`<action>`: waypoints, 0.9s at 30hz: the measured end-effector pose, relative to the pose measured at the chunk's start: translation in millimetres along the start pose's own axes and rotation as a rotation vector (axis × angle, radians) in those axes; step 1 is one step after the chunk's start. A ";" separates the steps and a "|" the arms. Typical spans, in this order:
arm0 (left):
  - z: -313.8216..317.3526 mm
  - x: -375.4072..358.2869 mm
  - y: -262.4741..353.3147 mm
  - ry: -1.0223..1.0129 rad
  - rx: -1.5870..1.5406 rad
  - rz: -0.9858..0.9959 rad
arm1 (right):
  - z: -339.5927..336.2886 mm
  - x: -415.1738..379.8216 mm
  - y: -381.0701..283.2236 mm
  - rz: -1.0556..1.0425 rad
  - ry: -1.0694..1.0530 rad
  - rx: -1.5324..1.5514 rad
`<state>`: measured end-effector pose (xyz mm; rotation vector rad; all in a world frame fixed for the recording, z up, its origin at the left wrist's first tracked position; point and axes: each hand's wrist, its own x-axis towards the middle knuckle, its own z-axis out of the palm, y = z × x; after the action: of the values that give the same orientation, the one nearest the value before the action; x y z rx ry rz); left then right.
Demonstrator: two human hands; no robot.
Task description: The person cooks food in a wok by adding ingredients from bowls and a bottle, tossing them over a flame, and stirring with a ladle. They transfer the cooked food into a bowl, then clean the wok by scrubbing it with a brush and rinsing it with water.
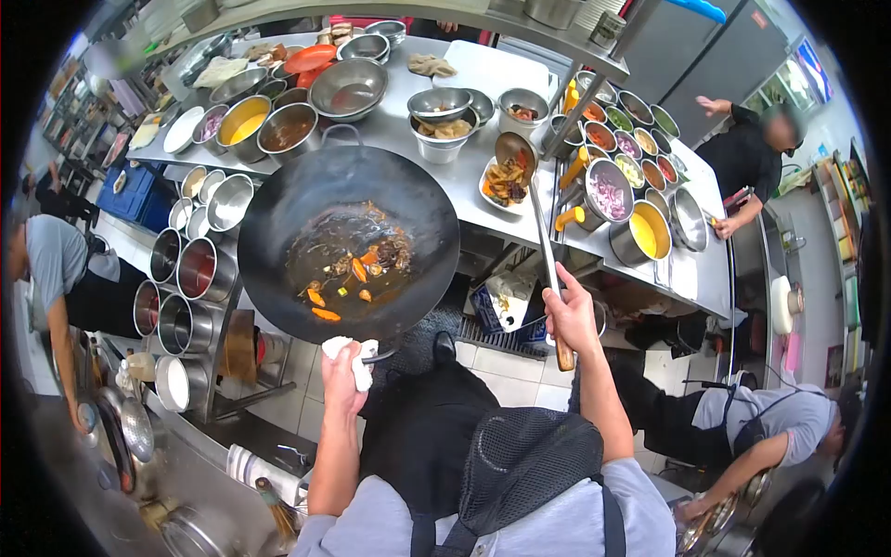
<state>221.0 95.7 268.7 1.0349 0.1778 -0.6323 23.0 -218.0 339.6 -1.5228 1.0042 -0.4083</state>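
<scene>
My left hand (344,379) is closed around a white cloth (360,368) at the near handle of a large black wok (278,213). Inside the wok lie sauce, orange carrot pieces and dark bits of stir-fry (376,260). My right hand (570,308) grips the wooden handle of a long ladle (541,215). The ladle's bowl rests over a small white dish (486,193), above a heap of cooked vegetables (507,178). The wok tilts toward me, beside the steel table's front edge.
Steel bowls (349,88) and pots of sauce (289,128) stand along the table (445,186). At right are containers of chopped vegetables (608,190) and a pot of yellow liquid (642,232). Co-workers (761,153) stand at right and left. Stacked pots (200,269) fill a rack.
</scene>
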 end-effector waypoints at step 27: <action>-12.6 10.1 4.6 -0.058 -0.020 -0.098 | -4.7 -51.8 -12.9 -0.079 0.000 0.151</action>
<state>233.7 103.8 261.4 0.9919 0.1840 -0.7471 -5.1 -181.7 367.4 -1.4286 0.8947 -0.5280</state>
